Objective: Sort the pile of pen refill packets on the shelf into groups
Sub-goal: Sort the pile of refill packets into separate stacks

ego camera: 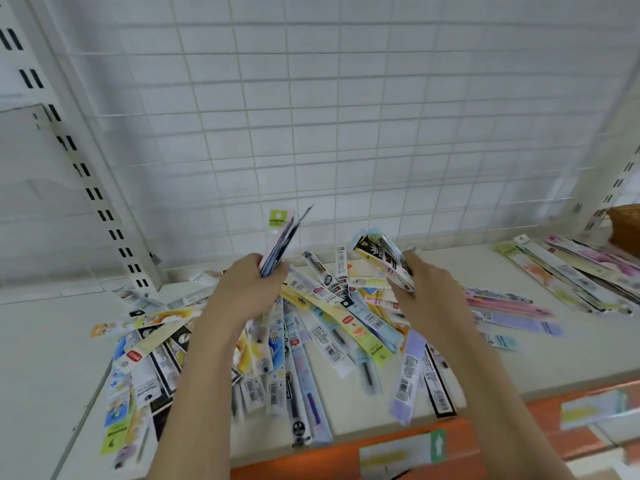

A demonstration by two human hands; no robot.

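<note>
An orange strip (398, 441) edges the shelf (48, 358) front. Behind it sprawls the pile of packets (329, 327), bare shelf left. Above, left hand (242, 289) fingers grip a bundle (280, 240); right hand (433, 289) clutches another handful (384, 261). Sorted row (571, 275) far right; wire grid (346, 116) behind.

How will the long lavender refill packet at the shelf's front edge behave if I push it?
The long lavender refill packet looks thin and flat, so probably light and floppy. Its glossy sleeve likely slides easily. Its lower end reaches the white shelf front edge, so a push forward might tip it off.
</note>
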